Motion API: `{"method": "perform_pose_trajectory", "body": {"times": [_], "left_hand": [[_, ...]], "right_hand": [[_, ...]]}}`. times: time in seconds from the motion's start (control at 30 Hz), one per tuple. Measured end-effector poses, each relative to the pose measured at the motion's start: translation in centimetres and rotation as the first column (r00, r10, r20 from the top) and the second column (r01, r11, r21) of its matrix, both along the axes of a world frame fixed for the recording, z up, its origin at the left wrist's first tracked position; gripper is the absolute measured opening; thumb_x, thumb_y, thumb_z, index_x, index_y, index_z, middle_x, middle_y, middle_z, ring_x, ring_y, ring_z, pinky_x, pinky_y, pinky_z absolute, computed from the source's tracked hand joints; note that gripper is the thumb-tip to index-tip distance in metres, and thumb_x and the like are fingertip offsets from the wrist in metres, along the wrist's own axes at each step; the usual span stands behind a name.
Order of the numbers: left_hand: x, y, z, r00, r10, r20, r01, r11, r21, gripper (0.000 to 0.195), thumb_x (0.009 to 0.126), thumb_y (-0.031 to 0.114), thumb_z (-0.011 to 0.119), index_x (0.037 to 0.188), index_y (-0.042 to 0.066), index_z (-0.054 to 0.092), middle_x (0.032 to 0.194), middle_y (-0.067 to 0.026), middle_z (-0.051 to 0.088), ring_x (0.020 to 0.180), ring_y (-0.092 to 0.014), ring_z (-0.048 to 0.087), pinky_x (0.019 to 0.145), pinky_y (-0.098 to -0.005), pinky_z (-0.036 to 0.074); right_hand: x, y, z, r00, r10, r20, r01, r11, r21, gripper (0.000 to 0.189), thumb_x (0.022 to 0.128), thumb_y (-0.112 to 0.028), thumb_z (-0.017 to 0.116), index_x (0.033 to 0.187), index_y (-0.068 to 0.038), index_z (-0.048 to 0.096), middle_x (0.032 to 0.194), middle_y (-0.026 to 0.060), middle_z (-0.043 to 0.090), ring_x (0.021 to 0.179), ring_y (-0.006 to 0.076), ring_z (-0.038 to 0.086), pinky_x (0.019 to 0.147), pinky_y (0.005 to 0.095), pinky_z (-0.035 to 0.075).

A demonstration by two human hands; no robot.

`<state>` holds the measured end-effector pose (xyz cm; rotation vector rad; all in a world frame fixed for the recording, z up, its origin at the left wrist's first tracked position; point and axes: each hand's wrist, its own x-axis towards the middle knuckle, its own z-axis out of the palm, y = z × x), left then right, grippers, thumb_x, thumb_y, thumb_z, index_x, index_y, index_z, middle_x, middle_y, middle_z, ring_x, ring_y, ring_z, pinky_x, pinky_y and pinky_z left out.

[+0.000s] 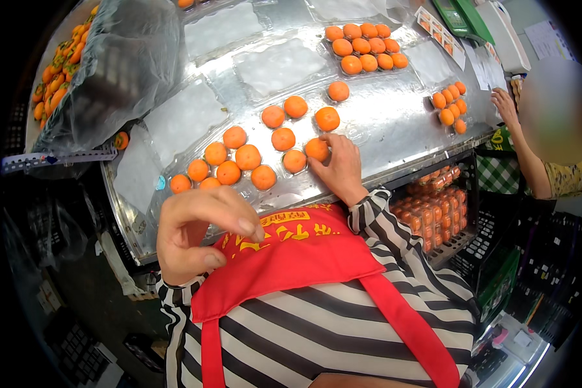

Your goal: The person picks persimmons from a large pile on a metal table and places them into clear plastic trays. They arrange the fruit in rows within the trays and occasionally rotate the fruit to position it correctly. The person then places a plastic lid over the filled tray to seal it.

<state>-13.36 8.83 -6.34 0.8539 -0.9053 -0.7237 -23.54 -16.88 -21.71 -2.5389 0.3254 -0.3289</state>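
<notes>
My right hand (340,167) has its thumb and fingers around an orange persimmon (316,150) at the near side of the metal tabletop (388,123). More persimmons (282,139) sit just left of it, some in a clear plastic tray whose edges are hard to make out. Raised in front of my red apron (291,264), my left hand (206,228) is empty, fingers curled and thumb apart. Beyond it lies another group of persimmons (248,157) in clear plastic; the hand hides part of the nearest fruit. A single persimmon (338,91) rests farther back.
Filled fruit trays (367,47) lie at the back and right (449,107). Clear trays with white liners (280,65) cover the far left. A plastic-lined crate of persimmons (60,72) stands left. At right are a green scale (463,19), a person's hand (504,104) and stacked fruit packs (434,213).
</notes>
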Motion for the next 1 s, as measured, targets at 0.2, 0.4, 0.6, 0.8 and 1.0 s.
{"method": "perform_pose_trajectory", "body": {"times": [0.2,0.4,0.6,0.8,1.0], "left_hand": [[-0.5,0.0,-1.1,0.992,0.091,-0.082,-0.08,0.989,0.125,0.036,0.076,0.01,0.064,0.108,-0.005,0.061,0.098,-0.0176,0.065,0.093,-0.026,0.064,0.087,-0.0365,0.048],[-0.3,-0.1,-1.9,0.995,0.084,-0.051,-0.073,0.978,0.197,0.04,0.076,0.011,0.064,0.112,-0.006,0.06,0.101,-0.0167,0.064,0.096,-0.025,0.063,0.09,-0.0368,0.048],[-0.6,-0.4,-1.9,0.992,0.114,-0.061,-0.092,0.953,0.288,0.039,0.076,0.009,0.064,0.112,-0.005,0.061,0.101,-0.015,0.064,0.097,-0.024,0.063,0.09,-0.0361,0.047],[-0.8,-0.4,-2.4,0.995,0.103,-0.02,-0.09,0.938,0.335,0.038,0.078,0.008,0.063,0.113,-0.005,0.06,0.104,-0.0138,0.062,0.099,-0.021,0.062,0.091,-0.0344,0.047],[-1.0,-0.6,-2.9,0.985,0.155,-0.082,-0.114,0.922,0.369,0.038,0.079,0.009,0.065,0.114,-0.005,0.06,0.105,-0.0131,0.062,0.099,-0.021,0.062,0.092,-0.0343,0.047]], "right_hand": [[-0.1,0.2,0.8,0.999,0.05,0.013,-0.05,0.999,0.006,0.046,0.069,-0.018,0.077,0.11,-0.011,0.057,0.099,0.0098,0.054,0.097,0.0289,0.052,0.085,0.0396,0.039],[0.0,-1.0,1.5,0.981,0.196,0.014,-0.197,0.978,0.073,0.049,0.068,-0.013,0.076,0.114,-0.011,0.057,0.108,0.0092,0.054,0.101,0.0282,0.052,0.085,0.0388,0.041],[1.3,-3.2,2.8,0.872,0.486,-0.055,-0.488,0.872,-0.042,0.046,0.067,-0.008,0.072,0.111,-0.011,0.057,0.109,0.0045,0.055,0.1,0.0259,0.055,0.08,0.0372,0.044],[2.9,-4.2,2.3,0.79,0.582,-0.192,-0.593,0.805,0.005,0.041,0.068,-0.007,0.07,0.107,-0.013,0.056,0.103,0.0032,0.057,0.089,0.0274,0.059,0.074,0.0395,0.046],[3.2,-4.3,3.0,0.791,0.579,-0.198,-0.585,0.81,0.031,0.041,0.07,-0.009,0.069,0.109,-0.014,0.056,0.101,0.0078,0.055,0.081,0.0317,0.059,0.07,0.0427,0.048]]}}
